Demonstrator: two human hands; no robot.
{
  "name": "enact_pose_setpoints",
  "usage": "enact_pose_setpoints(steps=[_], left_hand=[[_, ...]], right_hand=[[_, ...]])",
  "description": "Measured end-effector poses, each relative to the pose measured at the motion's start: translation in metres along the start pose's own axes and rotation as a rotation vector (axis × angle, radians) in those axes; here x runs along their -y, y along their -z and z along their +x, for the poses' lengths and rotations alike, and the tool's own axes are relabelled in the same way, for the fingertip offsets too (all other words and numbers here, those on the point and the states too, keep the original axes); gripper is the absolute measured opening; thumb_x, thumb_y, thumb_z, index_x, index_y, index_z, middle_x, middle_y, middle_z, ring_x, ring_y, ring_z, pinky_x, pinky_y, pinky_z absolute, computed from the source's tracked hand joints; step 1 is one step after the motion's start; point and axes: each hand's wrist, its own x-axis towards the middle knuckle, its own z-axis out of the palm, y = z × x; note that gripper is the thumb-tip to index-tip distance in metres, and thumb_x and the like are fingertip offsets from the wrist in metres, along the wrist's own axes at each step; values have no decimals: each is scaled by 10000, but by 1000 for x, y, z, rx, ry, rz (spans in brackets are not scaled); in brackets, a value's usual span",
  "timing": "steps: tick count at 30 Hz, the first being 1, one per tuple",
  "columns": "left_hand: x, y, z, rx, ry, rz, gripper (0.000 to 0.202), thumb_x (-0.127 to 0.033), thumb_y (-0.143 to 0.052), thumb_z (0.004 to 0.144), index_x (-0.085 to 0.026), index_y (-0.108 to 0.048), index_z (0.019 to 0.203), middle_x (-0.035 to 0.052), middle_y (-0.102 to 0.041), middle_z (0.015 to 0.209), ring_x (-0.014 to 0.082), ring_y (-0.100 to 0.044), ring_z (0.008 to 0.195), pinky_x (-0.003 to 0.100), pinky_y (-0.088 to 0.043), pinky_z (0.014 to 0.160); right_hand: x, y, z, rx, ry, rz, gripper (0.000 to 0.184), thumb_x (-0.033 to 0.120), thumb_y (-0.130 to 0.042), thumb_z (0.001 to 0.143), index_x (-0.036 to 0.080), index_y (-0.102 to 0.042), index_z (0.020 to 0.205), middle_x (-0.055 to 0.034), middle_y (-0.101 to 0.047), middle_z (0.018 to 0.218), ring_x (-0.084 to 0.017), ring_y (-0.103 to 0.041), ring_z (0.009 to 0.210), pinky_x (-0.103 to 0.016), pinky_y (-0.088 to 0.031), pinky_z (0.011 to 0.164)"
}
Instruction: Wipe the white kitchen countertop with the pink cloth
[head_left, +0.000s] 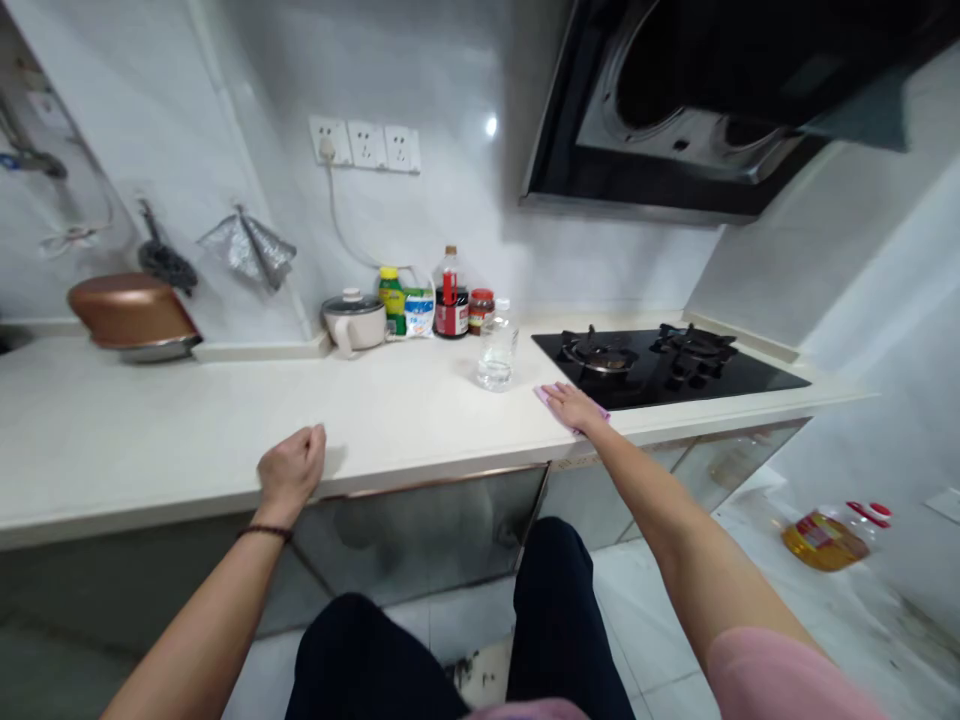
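Your right hand [574, 405] lies flat, fingers extended, on a thin pink cloth [555, 410] on the white, smooth-topped bench [412, 420]. The cloth is under that palm, near the bench's front edge and beside the near left corner of a black glass gas hob [630, 385], which stretches away to the hand's right. Your left hand [291, 465] is curled into a fist at the front edge, well apart from the right; you cannot tell whether it touches the surface, and no object shows in it.

Just beyond your right hand, slightly to its left, stands a clear plastic bottle [496, 350] partly filled with colourless liquid. Farther back, between your hands, are a squat red-lidded jar [481, 312] and a dark sauce bottle with a red label [451, 312]. Beyond your left hand sits a cream, round lidded pot [356, 325].
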Motion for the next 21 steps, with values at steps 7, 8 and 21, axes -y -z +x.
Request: enact_pose_setpoints(steps=[7, 8, 21], left_hand=[[2, -6, 2, 7, 37, 35, 471, -396, -339, 990, -173, -582, 655, 70, -559, 644, 168, -450, 645, 318, -183, 605], [2, -6, 1, 5, 44, 37, 476, -397, -341, 999, -167, -584, 660, 67, -558, 649, 163, -444, 652, 319, -185, 613], [4, -5, -1, 9, 25, 58, 472, -394, -354, 999, -170, -578, 649, 59, -570, 642, 154, -446, 638, 304, -192, 612]], right_hand=[[-16, -20, 19, -81, -37, -46, 618, 510, -183, 1018, 256, -349, 1556, -56, -321, 1615, -270, -250, 1493, -467, -224, 1211], [-19, -22, 21, -102, -33, -55, 614, 515, -190, 1017, 263, -363, 1550, -58, -335, 1608, -275, -269, 1485, -474, -245, 1203], [-21, -27, 23, -144, -27, -52, 601, 518, -208, 1012, 278, -418, 1521, -54, -385, 1582, -263, -302, 1473, -463, -279, 1193]])
